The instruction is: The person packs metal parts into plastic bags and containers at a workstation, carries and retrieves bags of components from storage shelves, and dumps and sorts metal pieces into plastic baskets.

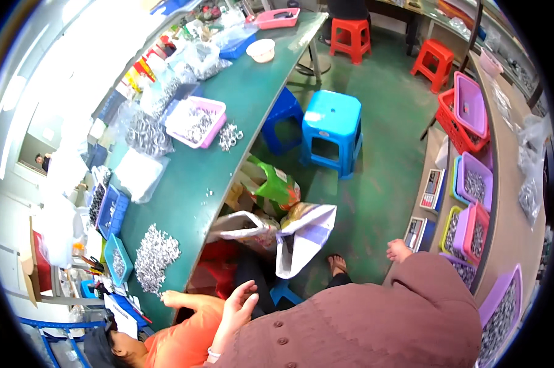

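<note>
My left hand [239, 306] is raised in front of my brown shirt, a white band at its wrist. Its fingers are spread and hold nothing. To my right, my right hand [400, 251] hangs out past the sleeve, near the low shelf with a scale [415, 233]. Its fingers are loosely bent, with nothing visible in them. Neither hand touches the table. At lower left a co-worker in an orange top [188, 331] reaches a hand [173, 299] to a pile of small silvery metal parts [157, 257] on the green table [194, 184].
Open sacks [304, 236] stand beside the table. Ahead on the floor are a light-blue stool [332, 116] and red stools [350, 38]. On the right, a brown bench [504, 172] runs alongside shelved bins of metal parts [475, 184]. A pink tray [197, 122] sits on the table.
</note>
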A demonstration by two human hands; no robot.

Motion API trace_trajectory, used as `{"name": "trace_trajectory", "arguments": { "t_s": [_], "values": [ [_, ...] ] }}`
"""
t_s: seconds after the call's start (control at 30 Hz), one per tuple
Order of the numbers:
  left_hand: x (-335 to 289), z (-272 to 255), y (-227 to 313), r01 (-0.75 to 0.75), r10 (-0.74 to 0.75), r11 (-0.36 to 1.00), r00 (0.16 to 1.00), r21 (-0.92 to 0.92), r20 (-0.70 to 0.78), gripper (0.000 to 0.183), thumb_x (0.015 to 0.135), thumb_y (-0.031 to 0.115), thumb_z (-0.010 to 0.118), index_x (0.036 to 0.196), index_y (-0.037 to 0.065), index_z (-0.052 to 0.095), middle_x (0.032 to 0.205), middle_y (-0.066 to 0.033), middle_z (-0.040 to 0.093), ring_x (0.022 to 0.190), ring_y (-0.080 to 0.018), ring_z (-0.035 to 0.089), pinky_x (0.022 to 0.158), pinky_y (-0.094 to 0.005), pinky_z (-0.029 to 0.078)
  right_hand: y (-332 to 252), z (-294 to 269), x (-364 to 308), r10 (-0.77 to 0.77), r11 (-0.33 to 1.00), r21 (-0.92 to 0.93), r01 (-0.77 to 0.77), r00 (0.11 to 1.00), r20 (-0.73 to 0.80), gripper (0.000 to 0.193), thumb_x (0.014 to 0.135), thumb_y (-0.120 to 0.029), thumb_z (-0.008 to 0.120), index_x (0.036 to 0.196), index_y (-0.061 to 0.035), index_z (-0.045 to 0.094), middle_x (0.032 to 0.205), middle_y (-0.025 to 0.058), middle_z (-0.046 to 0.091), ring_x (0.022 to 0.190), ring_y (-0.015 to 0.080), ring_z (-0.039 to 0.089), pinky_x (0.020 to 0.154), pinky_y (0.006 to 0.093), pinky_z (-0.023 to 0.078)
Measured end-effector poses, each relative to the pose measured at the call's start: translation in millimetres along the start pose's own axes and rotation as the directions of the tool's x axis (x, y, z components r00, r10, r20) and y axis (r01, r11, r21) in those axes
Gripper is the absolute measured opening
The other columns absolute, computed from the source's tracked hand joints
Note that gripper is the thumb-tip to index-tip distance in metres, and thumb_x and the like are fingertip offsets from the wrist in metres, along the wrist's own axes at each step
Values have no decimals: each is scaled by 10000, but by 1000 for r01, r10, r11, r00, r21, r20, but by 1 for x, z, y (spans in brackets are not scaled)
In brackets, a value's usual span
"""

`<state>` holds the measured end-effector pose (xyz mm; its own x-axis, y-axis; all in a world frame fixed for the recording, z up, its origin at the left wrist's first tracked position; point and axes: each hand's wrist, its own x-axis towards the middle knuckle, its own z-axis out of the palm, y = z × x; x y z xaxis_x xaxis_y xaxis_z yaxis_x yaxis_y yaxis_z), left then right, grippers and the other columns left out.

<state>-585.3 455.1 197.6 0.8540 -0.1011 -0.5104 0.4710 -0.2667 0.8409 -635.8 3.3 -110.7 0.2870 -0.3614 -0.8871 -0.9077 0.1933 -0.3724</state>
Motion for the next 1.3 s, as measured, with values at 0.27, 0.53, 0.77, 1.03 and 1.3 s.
{"name": "trace_trajectory", "arguments": {
  "t_s": [0.27, 0.53, 0.77, 1.03, 1.3],
  "values": [
    [132, 32, 35, -180, 112, 905, 975, 385, 193, 401, 795, 93, 568, 1165, 0, 445, 979, -60, 535, 808, -108, 506, 705, -235, 426, -104, -115, 22, -120, 981, 126, 145, 976, -183, 78, 795, -143, 471, 840, -79, 471, 570, 74, 480, 420, 188, 468, 328, 306, 330],
    [242, 60, 44, -276, 228, 927, 952, 255, 202, 350, 799, 123, 541, 1120, 0, 478, 921, -73, 547, 730, -132, 535, 627, -250, 457, -140, -163, 23, -349, 929, 32, 368, 902, -252, 131, 798, -169, 516, 704, -87, 474, 473, 11, 376, 361, 133, 369, 312, 289, 268],
    [218, 39, -53, 12, -134, 758, 981, 652, 138, 285, 784, 243, 545, 913, -6, 598, 784, -99, 613, 694, -157, 557, 609, -294, 439, -186, -157, -18, -366, 930, -31, 365, 924, -112, 213, 791, -220, 506, 949, -80, 532, 685, 49, 561, 520, 154, 543, 405, 279, 404],
    [325, 35, 10, -493, 223, 603, 859, 627, 461, 128, 697, 203, 544, 665, 79, 538, 648, -103, 570, 584, -268, 542, 515, -383, 430, -192, -157, 17, -371, 894, 262, 363, 928, -18, 137, 825, -209, 507, 910, -105, 478, 657, 52, 535, 513, 182, 523, 424, 297, 411],
    [555, 94, 243, -132, 200, 958, 943, 254, -267, 512, 774, 91, 550, 1249, 113, 360, 751, -58, 533, 542, -114, 480, 423, -225, 382, -276, -154, 96, -101, 965, 251, 80, 992, 70, 110, 819, -144, 468, 914, -92, 449, 633, 73, 508, 473, 178, 493, 387, 263, 384]
  ]
}}
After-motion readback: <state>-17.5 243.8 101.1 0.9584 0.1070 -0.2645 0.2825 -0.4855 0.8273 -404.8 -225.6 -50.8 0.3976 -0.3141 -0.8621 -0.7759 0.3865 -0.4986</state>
